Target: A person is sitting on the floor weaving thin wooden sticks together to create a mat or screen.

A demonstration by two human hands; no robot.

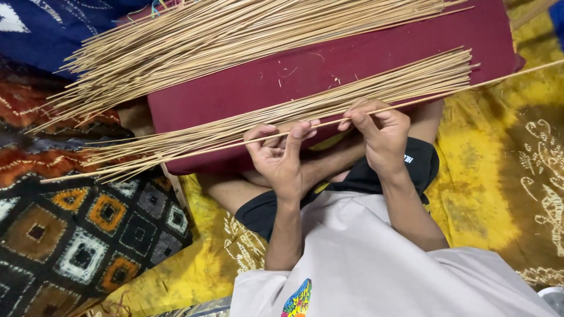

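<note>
A single long thin stick (pixel 470 86) runs across the picture from lower left to upper right. My left hand (pixel 281 155) holds it between thumb and fingers, palm up. My right hand (pixel 380 134) pinches the same stick a little further right. Just behind the hands lies a bundle of thin tan sticks (pixel 329 100) on a dark red cushion (pixel 376 53). A larger heap of the same sticks (pixel 235 29) lies across the cushion's far side.
I sit cross-legged in black shorts (pixel 417 164) and a white shirt (pixel 364 264). A yellow patterned cloth (pixel 499 176) covers the floor. A dark cloth with square patterns (pixel 76 229) lies at left, a blue cloth (pixel 41 29) at top left.
</note>
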